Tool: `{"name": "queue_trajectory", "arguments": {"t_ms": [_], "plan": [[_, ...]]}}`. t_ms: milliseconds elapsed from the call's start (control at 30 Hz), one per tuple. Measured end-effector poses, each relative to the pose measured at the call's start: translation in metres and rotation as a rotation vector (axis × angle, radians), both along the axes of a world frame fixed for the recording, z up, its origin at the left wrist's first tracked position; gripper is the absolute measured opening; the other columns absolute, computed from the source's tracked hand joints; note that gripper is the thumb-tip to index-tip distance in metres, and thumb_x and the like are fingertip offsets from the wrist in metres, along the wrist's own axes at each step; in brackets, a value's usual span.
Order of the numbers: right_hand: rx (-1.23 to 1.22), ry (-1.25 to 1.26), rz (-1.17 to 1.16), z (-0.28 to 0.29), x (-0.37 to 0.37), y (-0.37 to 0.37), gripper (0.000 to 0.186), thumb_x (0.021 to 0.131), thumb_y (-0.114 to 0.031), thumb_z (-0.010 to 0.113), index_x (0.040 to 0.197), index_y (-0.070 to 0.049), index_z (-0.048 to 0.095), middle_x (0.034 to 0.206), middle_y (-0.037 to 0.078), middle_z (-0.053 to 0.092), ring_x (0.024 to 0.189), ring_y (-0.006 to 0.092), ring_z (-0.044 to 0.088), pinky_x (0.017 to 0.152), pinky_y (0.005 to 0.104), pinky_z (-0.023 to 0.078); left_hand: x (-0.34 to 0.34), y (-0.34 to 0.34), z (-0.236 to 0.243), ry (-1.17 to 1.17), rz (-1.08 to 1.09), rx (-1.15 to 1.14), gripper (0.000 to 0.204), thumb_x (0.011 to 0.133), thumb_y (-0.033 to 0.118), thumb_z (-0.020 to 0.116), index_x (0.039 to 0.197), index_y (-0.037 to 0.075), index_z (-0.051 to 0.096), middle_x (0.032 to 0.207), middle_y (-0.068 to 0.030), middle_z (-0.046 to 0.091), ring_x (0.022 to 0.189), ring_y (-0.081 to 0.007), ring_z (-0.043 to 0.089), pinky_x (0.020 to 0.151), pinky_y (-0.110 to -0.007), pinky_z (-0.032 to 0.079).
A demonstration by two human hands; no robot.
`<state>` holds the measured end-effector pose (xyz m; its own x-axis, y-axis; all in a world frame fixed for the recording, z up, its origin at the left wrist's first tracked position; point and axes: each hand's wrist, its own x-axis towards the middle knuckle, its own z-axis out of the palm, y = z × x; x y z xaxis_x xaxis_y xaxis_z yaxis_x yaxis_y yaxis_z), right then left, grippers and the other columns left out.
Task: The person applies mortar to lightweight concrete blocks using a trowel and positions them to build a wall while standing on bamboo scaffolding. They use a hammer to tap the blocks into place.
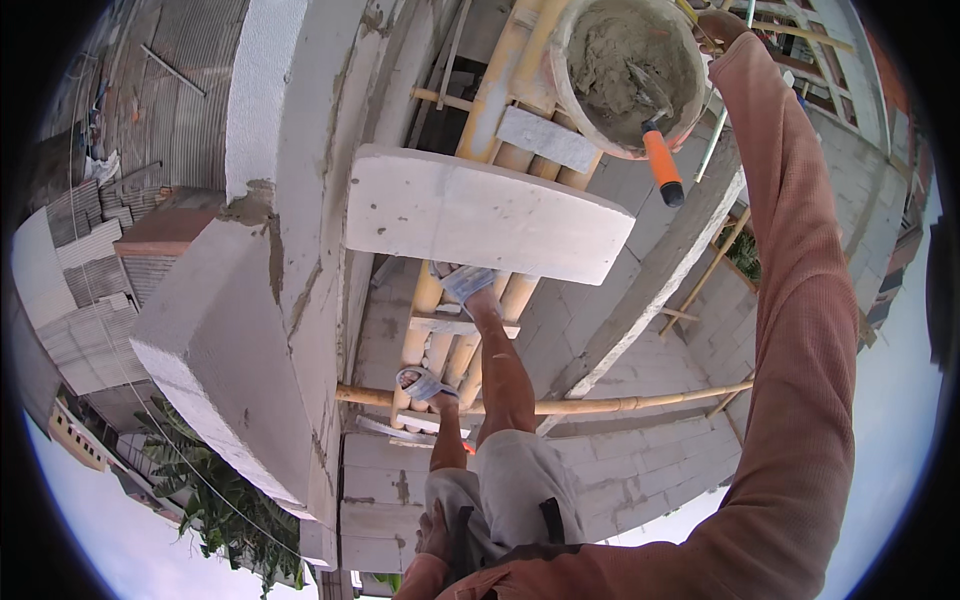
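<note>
My right hand is at the top right, beside the rim of a round bucket. Its fingers are curled, and a thin yellow strip shows next to them; what they grip is partly hidden. Grey wet mortar fills the bucket. A trowel with an orange and black handle rests blade-in on the mortar, its handle over the rim. My left hand lies against my grey shorts, fingers stretched and holding nothing. In front of my feet, a long pale block lies across bamboo poles.
My sandalled feet stand on a narrow walkway of bamboo poles, high up. A smaller block piece lies beyond the long block. A pale block wall rises close at left. A bamboo pole crosses behind my feet. Corrugated roofs lie far below.
</note>
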<state>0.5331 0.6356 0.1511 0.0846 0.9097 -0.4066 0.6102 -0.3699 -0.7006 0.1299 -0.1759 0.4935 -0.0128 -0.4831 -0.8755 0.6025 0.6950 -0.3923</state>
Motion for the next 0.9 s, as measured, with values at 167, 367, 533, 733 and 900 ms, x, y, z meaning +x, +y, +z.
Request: {"name": "queue_trajectory", "arguments": {"t_ms": [167,367,533,733,900], "plan": [[-0.045,0.056,0.042,-0.014,0.014,-0.009,0.044,0.1,-0.038,0.057,0.131,-0.007,0.054,0.127,0.011,0.061,0.115,0.02,0.059,0.099,0.0357,0.045,0.002,0.038,-0.003,0.025,-0.014,-0.088,0.091,0.092,0.075,0.043,0.163,0.027,0.012,0.162,-0.0248,0.022,0.143,-0.058,0.027,0.119,-0.059,0.024],[-0.104,0.126,0.114,-0.024,0.026,-0.011,0.05,0.1,-0.042,0.057,0.135,-0.007,0.053,0.129,0.011,0.06,0.118,0.0208,0.058,0.103,0.0363,0.043,-0.004,-0.032,-0.014,-0.079,-0.106,0.052,0.074,0.094,0.059,0.052,0.157,0.03,0.027,0.157,-0.0257,0.028,0.136,-0.0567,0.036,0.112,-0.061,0.034],[-0.128,0.163,0.122,-0.033,0.034,-0.015,0.055,0.1,-0.046,0.057,0.138,-0.007,0.051,0.132,0.011,0.06,0.121,0.0215,0.058,0.105,0.0367,0.042,-0.001,-0.042,-0.019,-0.029,-0.136,0.005,0.08,0.094,0.06,0.052,0.16,0.031,0.017,0.16,-0.026,0.023,0.141,-0.0552,0.03,0.114,-0.062,0.029],[-0.075,0.193,0.101,-0.038,0.058,-0.014,0.061,0.1,-0.05,0.057,0.142,-0.008,0.049,0.134,0.011,0.06,0.124,0.0223,0.057,0.109,0.0373,0.041,-0.003,0.012,-0.01,0.008,-0.059,-0.017,0.087,0.096,0.058,0.052,0.163,0.028,0.007,0.159,-0.027,0.023,0.142,-0.0559,0.03,0.115,-0.063,0.026],[0.004,0.024,-0.247,-0.011,0.076,-0.05,0.053,0.103,-0.04,0.052,0.144,-0.007,0.049,0.14,0.015,0.059,0.129,0.026,0.056,0.106,0.0368,0.045,-0.011,0.02,0.021,0.06,0.016,0.191,0.089,0.096,0.055,0.055,0.163,0.023,0.006,0.156,-0.0304,0.027,0.137,-0.0579,0.034,0.115,-0.061,0.029]]}}
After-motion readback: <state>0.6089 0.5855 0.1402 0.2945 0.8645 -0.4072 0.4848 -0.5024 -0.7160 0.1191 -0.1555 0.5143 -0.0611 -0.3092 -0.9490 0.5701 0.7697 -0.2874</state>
